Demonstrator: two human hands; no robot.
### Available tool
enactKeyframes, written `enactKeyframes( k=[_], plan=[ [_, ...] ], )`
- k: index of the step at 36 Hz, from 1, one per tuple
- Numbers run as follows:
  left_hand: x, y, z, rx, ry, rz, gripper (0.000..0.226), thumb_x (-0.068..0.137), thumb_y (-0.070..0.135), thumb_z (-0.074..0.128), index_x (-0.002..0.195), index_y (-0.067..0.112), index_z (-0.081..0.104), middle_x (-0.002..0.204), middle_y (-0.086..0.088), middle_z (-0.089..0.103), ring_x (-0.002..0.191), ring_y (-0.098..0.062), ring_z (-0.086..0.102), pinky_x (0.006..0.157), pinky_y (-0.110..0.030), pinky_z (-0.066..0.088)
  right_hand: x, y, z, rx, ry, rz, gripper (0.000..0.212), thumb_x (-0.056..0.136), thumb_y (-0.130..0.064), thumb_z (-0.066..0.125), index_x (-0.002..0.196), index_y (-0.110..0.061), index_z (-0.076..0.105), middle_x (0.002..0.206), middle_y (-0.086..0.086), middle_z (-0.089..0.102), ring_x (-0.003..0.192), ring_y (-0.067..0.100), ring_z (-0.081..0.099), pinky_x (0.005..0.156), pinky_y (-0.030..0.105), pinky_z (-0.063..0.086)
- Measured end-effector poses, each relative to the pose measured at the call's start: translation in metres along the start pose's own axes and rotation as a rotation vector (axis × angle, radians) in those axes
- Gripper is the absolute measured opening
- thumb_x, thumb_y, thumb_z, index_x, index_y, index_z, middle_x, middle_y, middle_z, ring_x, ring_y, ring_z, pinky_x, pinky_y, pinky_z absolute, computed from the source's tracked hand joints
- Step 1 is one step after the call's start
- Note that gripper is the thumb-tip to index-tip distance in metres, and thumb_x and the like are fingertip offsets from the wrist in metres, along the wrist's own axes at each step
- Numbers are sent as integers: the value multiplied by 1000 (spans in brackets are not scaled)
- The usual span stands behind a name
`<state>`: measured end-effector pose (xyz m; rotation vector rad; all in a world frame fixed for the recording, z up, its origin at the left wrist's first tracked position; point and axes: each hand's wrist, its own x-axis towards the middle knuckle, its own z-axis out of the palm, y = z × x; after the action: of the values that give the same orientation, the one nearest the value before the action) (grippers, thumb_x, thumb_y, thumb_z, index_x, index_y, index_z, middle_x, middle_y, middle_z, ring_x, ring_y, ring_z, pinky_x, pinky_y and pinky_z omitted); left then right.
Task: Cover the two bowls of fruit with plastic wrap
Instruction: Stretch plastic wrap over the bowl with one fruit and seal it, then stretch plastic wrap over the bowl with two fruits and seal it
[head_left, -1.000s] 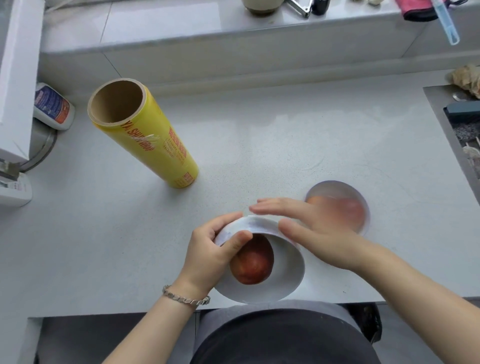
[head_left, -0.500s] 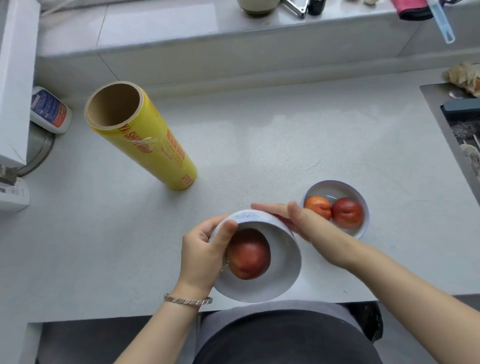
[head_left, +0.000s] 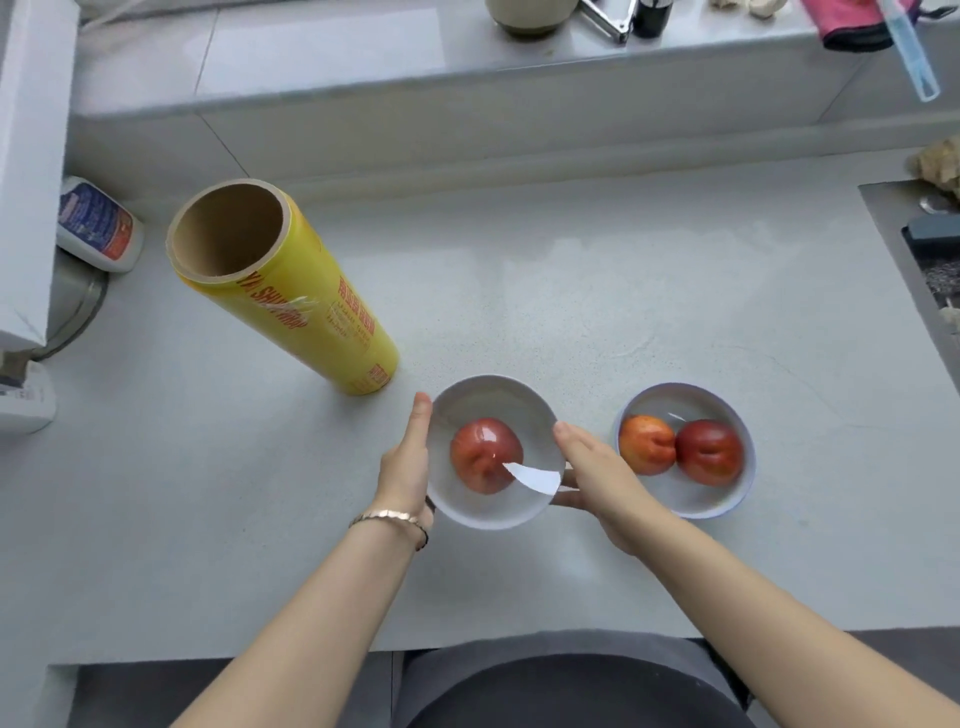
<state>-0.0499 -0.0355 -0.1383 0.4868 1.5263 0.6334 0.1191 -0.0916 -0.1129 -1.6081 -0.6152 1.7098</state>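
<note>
A white bowl (head_left: 470, 501) with one red fruit (head_left: 485, 454) stands upright on the counter, with shiny plastic wrap stretched over its top. My left hand (head_left: 408, 465) lies flat against its left side with straight fingers. My right hand (head_left: 597, 475) touches its right side, fingers extended, thumb under the rim. A second white bowl (head_left: 691, 501) to the right holds two fruits, orange-red (head_left: 647, 444) and dark red (head_left: 709, 452), also under glossy wrap. The yellow roll of plastic wrap (head_left: 291, 291) stands on end at the back left.
A white bottle (head_left: 98, 226) lies at the far left beside a white box (head_left: 26, 171). A sink (head_left: 930, 260) cuts into the counter at the right. A raised ledge (head_left: 467, 57) at the back carries several items. The counter's front edge runs just under my forearms.
The bowl with the single fruit was tilted toward me in both hands; now it stands flat on the counter, and my hands lie against its two sides.
</note>
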Motion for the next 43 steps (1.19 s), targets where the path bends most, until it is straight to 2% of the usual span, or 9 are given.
enactKeyframes(
  k=[6, 13, 22, 25, 28, 31, 35, 38, 43],
  plan=[
    [42, 15, 4, -4, -67, -71, 63, 73, 65, 53, 111, 16, 67, 109, -10, 70, 100, -26, 67, 97, -46, 48, 39, -8, 5, -5, 72, 19, 30, 101, -30, 29, 93, -25, 57, 89, 0, 62, 81, 19, 61, 71, 25, 54],
    [58, 27, 14, 172, -66, -88, 48, 93, 57, 34, 100, 22, 67, 107, -5, 70, 101, -21, 64, 97, -37, 47, 68, -7, 8, 4, 149, 82, 31, 101, -31, 26, 109, -19, 53, 108, 9, 61, 97, 26, 61, 65, 25, 53],
    [47, 16, 12, 256, -102, 65, 47, 90, 57, 37, 111, 25, 63, 115, 3, 66, 109, -14, 59, 101, -33, 44, 70, 1, 11, 23, 232, 60, 31, 100, -28, 30, 106, -14, 57, 105, 11, 62, 92, 24, 62, 59, 23, 54],
    [34, 17, 5, 326, 98, 203, 44, 92, 38, 53, 130, 16, 46, 132, 2, 48, 126, -18, 41, 103, -26, 34, 65, 3, 9, -32, 222, 47, 29, 99, -26, 36, 106, -8, 57, 103, 11, 60, 91, 23, 61, 77, 31, 56],
    [18, 30, -11, 304, 407, 329, 90, 80, 24, 72, 146, 2, 14, 151, -16, 18, 141, -23, 16, 114, -34, 18, 56, 0, 4, -255, 235, 33, 40, 94, -26, 46, 131, -12, 44, 124, 9, 55, 105, 25, 60, 94, 36, 48],
    [18, 51, -33, 248, 503, 460, 109, 74, 25, 78, 147, 10, -1, 154, -9, 4, 143, -19, 8, 116, -35, 16, 44, -11, 1, -490, 266, -94, 48, 91, -21, 49, 137, -12, 38, 132, 8, 46, 112, 18, 52, 95, 31, 42],
    [27, 93, -52, 231, 404, 668, 115, 62, 18, 86, 146, 17, 8, 151, -1, 23, 136, -15, 29, 109, -31, 28, 27, -26, 0, -649, 242, -247, 37, 91, -19, 49, 128, -17, 48, 127, 2, 46, 106, 7, 46, 100, 28, 39],
    [27, 112, -48, 250, 381, 680, 105, 57, 15, 88, 138, 12, 22, 137, -4, 43, 120, -16, 46, 98, -26, 36, 15, -36, 1, -695, 216, -285, 31, 91, -17, 49, 121, -19, 54, 121, -1, 50, 104, 7, 46, 98, 25, 40],
    [17, 117, -36, 240, 438, 712, 93, 53, 18, 90, 127, 12, 33, 124, -3, 51, 104, -15, 52, 88, -25, 40, -7, -48, 7, -688, 154, -308, 23, 90, -14, 49, 109, -23, 60, 106, -10, 53, 106, 8, 52, 85, 16, 38]
  ],
)
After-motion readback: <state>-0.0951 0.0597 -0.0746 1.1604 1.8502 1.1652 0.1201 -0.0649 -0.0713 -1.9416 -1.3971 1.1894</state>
